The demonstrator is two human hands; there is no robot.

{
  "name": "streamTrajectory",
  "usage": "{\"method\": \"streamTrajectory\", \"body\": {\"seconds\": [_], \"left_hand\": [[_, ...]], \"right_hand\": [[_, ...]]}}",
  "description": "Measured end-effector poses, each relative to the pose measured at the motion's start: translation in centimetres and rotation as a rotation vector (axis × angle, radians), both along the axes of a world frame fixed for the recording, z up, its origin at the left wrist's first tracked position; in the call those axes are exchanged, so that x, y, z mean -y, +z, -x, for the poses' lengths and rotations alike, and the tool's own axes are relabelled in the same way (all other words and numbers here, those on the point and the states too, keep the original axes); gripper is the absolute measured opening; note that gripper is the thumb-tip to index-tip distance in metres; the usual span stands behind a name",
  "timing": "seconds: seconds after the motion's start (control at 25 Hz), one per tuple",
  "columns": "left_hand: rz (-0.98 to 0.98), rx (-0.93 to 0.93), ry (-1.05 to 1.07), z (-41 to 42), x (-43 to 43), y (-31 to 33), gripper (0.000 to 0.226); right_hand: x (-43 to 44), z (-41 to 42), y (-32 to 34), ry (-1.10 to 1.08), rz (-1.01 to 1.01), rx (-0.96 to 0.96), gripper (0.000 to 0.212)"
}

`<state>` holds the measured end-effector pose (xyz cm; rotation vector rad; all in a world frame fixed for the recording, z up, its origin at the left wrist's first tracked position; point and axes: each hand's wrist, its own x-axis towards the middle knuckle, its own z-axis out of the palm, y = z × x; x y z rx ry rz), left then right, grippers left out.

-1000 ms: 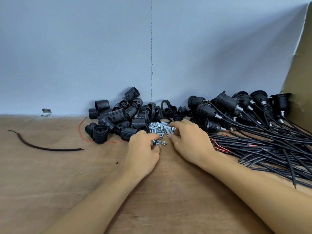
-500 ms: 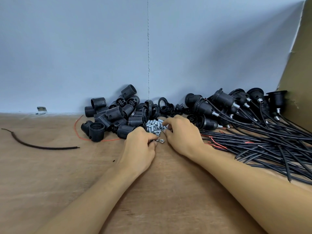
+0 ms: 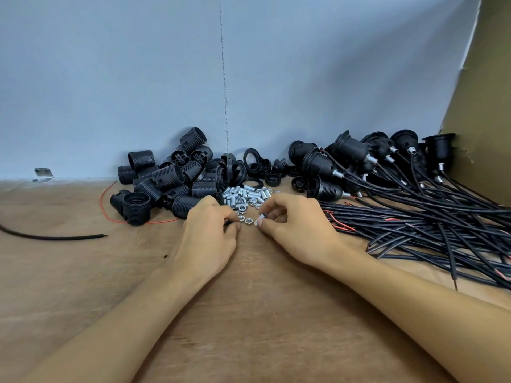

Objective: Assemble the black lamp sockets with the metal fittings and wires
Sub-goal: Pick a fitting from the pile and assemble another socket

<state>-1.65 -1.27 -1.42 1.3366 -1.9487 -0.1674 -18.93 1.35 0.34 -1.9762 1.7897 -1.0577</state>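
Just this side of the fittings pile (image 3: 246,194), our right hand (image 3: 298,230) pinches one short metal fitting (image 3: 261,219) between thumb and forefinger, drawn back from the heap it was sifting a moment ago. Our left hand (image 3: 210,239) curls over the loose nuts (image 3: 248,221) beside it; whether it holds one we cannot tell. Bare black sockets (image 3: 166,178) lie far left, wired sockets (image 3: 345,161) and wires (image 3: 428,225) right. Pairing fitting with nut seems next.

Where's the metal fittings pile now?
The metal fittings pile sits centre of the head view, between loose black sockets left and wired sockets right.
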Motion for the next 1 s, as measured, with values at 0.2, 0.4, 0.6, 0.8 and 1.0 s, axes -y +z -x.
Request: {"method": "streamTrajectory", "body": {"seconds": [0.2, 0.4, 0.6, 0.8, 1.0], "left_hand": [[0.021, 0.009, -0.029, 0.1, -0.7, -0.1, 0.004], [0.001, -0.323, -0.049, 1.1, -2.0, 0.5, 0.017], [-0.136, -0.658, -0.096, 1.2, -2.0, 0.5, 0.015], [-0.321, -0.817, -0.185, 0.7, -2.0, 0.5, 0.011], [-0.432, -0.922, -0.227, 0.4, -2.2, 0.6, 0.015]], "right_hand": [[-0.1, 0.5, 0.2, 0.036, -0.069, 0.170, 0.008], [-0.6, 0.7, 0.5, 0.206, -0.121, 0.472, 0.013], [-0.6, 0.2, 0.5, 0.268, -0.092, 0.609, 0.015], [-0.6, 0.2, 0.2, 0.248, -0.040, 0.608, 0.012], [-0.6, 0.1, 0.1, 0.229, -0.047, 0.605, 0.012]]}}
